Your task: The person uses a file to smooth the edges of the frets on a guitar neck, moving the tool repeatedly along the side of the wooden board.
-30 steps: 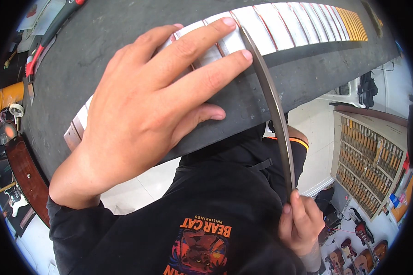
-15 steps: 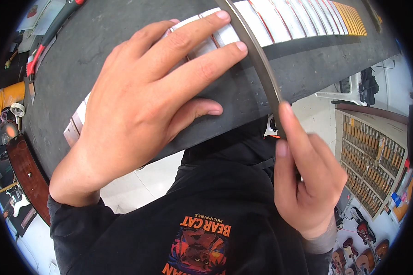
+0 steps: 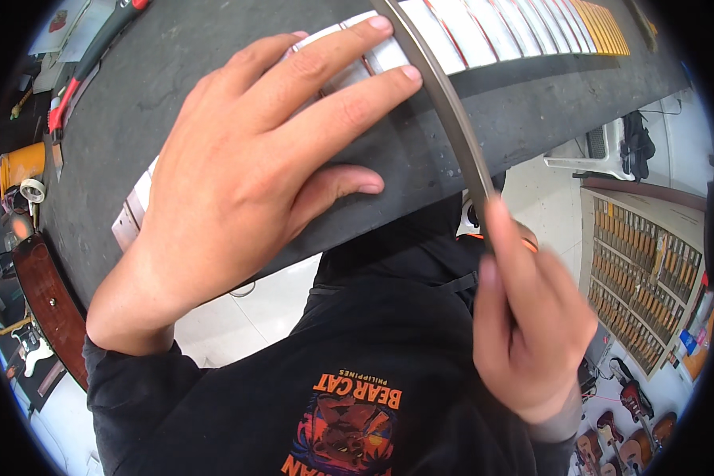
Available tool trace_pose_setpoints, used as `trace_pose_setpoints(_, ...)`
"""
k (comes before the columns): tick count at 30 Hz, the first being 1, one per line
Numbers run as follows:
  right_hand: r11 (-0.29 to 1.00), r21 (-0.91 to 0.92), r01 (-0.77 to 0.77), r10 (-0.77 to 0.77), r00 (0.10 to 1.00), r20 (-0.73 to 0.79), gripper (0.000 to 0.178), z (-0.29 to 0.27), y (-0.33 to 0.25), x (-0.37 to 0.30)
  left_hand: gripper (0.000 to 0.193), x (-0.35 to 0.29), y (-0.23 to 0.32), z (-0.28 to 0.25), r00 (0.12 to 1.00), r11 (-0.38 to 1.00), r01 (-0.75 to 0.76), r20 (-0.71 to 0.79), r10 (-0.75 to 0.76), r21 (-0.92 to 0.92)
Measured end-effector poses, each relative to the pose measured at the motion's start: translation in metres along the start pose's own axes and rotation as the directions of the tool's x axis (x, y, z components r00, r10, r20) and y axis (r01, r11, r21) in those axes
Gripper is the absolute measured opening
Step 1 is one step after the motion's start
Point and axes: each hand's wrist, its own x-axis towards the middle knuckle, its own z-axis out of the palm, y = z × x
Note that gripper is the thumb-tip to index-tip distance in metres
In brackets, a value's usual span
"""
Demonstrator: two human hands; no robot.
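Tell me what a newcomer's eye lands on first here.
The big left hand, spread flat on a pale taped fretboard that runs across the dark workbench. Beside it, the right hand holds a thin curved metal strip laid across the board.

Head camera looks steeply down, close over the workbench (image 3: 214, 47).

Red-handled tool (image 3: 87, 67) at counter's (image 3: 166, 71) far left edge. Yellow tub (image 3: 20, 165), tape roll (image 3: 32, 190) beyond it. Shelf rack (image 3: 650, 293) at right. Guitars (image 3: 623, 444) on floor below.
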Motion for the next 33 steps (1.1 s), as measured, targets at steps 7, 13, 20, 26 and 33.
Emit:
trace_pose_setpoints(7,1.000,-0.007,-0.016,0.017,1.000,0.010,0.051,0.001,0.002,0.002,0.066,0.002,0.007,-0.006,1.000,1.000,0.006,-0.001,-0.006,-0.005)
trace_pose_setpoints(13,1.000,-0.002,-0.030,0.030,0.999,0.014,0.055,-0.015,0.009,-0.083,0.067,0.010,0.026,-0.018,0.984,0.958,0.176,0.023,-0.176,-0.227)
trace_pose_setpoints(20,0.998,-0.053,-0.021,0.023,0.998,0.056,0.050,-0.002,-0.008,0.013,0.068,0.006,0.026,-0.019,0.979,0.947,0.201,0.027,-0.201,-0.250)
trace_pose_setpoints(26,0.996,-0.014,0.089,-0.089,0.991,-0.096,0.047,0.009,0.008,0.014,0.067,0.007,0.026,-0.017,0.978,0.941,0.204,0.011,-0.209,-0.270)
trace_pose_setpoints(33,0.994,0.009,-0.108,0.108,0.994,-0.030,0.050,-0.025,0.011,-0.070,0.068,0.000,0.006,0.036,0.928,0.999,-0.032,-0.373,0.022,-0.020)
